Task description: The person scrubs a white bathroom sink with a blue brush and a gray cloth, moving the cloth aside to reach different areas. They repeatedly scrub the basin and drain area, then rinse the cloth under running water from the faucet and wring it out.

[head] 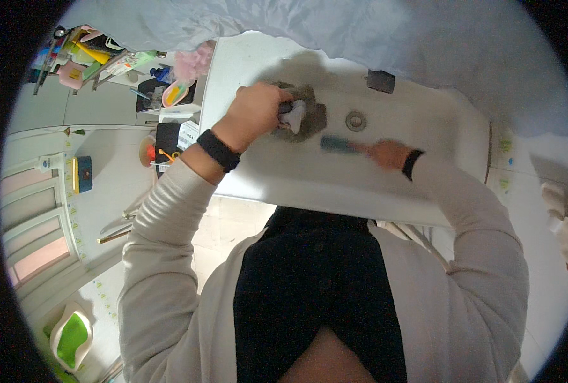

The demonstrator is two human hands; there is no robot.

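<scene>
My left hand (257, 112) is closed on a brownish-grey item (310, 112) with a white part, held over the floor of a white tub (284, 165). Part of the item is hidden by my fingers; I cannot tell whether it is a shoe or bunched cloth. In my right hand (389, 154) is a brush (339, 144) with a teal head and a pinkish handle, blurred. The brush head points toward the item, a short gap apart from it. A round metal drain (355, 121) lies beyond the brush.
A pale shower curtain (312, 24) hangs along the far side. Near it sits a dark rectangular object (381, 81). On the left are a pink bath puff (193, 62), a pink oval dish (175, 94) and a rack (95, 79) of toiletries.
</scene>
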